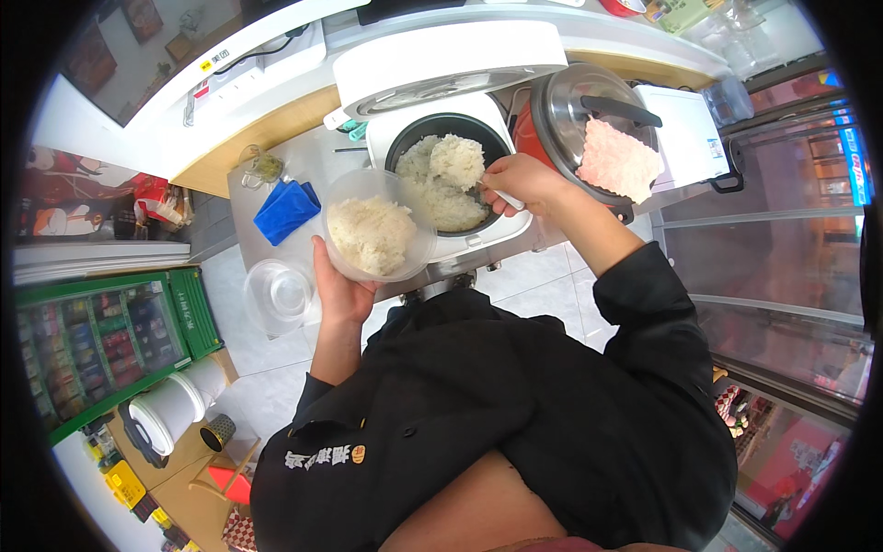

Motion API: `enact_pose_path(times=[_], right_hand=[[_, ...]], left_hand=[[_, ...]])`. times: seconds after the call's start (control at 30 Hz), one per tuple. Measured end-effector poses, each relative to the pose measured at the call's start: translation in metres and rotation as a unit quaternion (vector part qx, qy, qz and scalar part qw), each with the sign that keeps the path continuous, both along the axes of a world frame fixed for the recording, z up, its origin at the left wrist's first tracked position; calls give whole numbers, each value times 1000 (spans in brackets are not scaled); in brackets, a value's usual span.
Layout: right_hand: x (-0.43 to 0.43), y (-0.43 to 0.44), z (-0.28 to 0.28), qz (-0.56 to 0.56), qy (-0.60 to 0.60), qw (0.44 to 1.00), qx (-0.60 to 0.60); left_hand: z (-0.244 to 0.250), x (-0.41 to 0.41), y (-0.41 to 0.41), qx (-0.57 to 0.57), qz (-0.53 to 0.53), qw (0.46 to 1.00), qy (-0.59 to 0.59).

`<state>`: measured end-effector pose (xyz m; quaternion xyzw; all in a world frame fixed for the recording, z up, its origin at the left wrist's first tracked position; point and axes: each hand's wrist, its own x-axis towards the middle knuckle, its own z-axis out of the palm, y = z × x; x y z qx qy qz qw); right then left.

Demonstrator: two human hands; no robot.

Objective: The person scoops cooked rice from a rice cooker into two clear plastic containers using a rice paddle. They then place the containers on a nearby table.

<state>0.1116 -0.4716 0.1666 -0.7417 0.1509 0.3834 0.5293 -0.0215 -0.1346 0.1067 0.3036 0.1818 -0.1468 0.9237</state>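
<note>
My left hand (343,286) grips a translucent plastic bowl (422,254) from below and tilts it toward the rice cooker. A mound of cooked rice (370,236) fills much of the bowl. In my right hand (521,183) is the white handle of a rice paddle (509,198). Its blade is hidden under a heaped clump of rice (457,160), held over the cooker's dark inner pot (405,136). More rice lies in that pot. The white rice cooker (514,231) stands with its lid (452,58) raised.
Right of the cooker, a pink cloth (617,162) lies on the glass lid of a red pot (531,141). Leftward are a folded blue cloth (286,210), a glass jug (262,165) and an empty clear plastic bowl (281,293). A green-framed drinks fridge (176,310) stands farther left.
</note>
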Motion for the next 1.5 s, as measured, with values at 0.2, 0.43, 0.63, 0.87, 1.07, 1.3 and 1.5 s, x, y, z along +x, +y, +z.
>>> enact_pose_path(times=[0.2, 0.43, 0.63, 0.87, 1.07, 1.3, 1.5], right_hand=[[-29, 17, 104, 17, -57, 997, -41], [-85, 59, 103, 300, -482, 769, -293], [-112, 58, 129, 303, -583, 673, -340], [-100, 57, 118, 348, -629, 618, -318], [-30, 30, 75, 340, -447, 714, -418], [63, 58, -55, 480, -416, 663, -395], [56, 39, -15, 568, -284, 670, -386]], left_hand=[[40, 22, -34, -23, -35, 999, -3], [32, 40, -62, -115, -100, 987, -43], [12, 40, -67, -183, -50, 982, 3], [9, 39, -63, -170, -36, 985, 4], [-6, 19, -32, -153, -17, 988, 30], [-32, -29, 13, -233, 38, 972, 21], [-40, -43, 25, -202, 79, 976, 6]])
